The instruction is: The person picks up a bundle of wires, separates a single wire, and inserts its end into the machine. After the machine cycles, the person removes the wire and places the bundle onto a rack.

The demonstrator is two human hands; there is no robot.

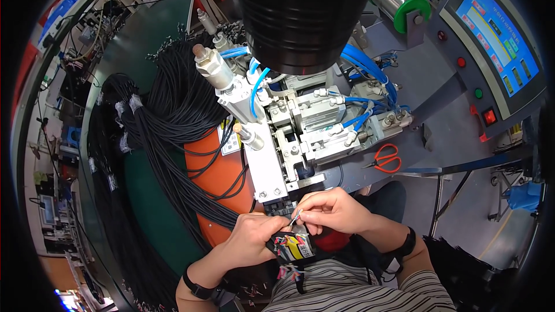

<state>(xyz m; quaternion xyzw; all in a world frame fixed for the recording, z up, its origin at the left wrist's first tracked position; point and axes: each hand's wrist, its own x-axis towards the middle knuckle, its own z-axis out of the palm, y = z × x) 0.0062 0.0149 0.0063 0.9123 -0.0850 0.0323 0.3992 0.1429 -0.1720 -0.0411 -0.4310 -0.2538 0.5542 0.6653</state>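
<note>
Wires, thin, pale: pinched between thumb and fingertips of the right grip, at its nine o'clock. Left grip: fingers curled, wires just beside its thumb at two o'clock; whether it clasps them, cannot tell. Coloured leads, bundled: right grip's seven o'clock. Machine, metal, blue-tubed: twelve o'clock. Scissors, red-handled: two o'clock, on grey table. Cables, black, heaped: left grip's ten o'clock.

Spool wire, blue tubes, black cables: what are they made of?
Spool wire: probably bare metal, shiny silver highlights.
Blue tubes: likely smooth plastic, glossy, curving evenly.
Black cables: apparently rubber or plastic jackets, low sheen, bending loosely; can't tell which.
</note>
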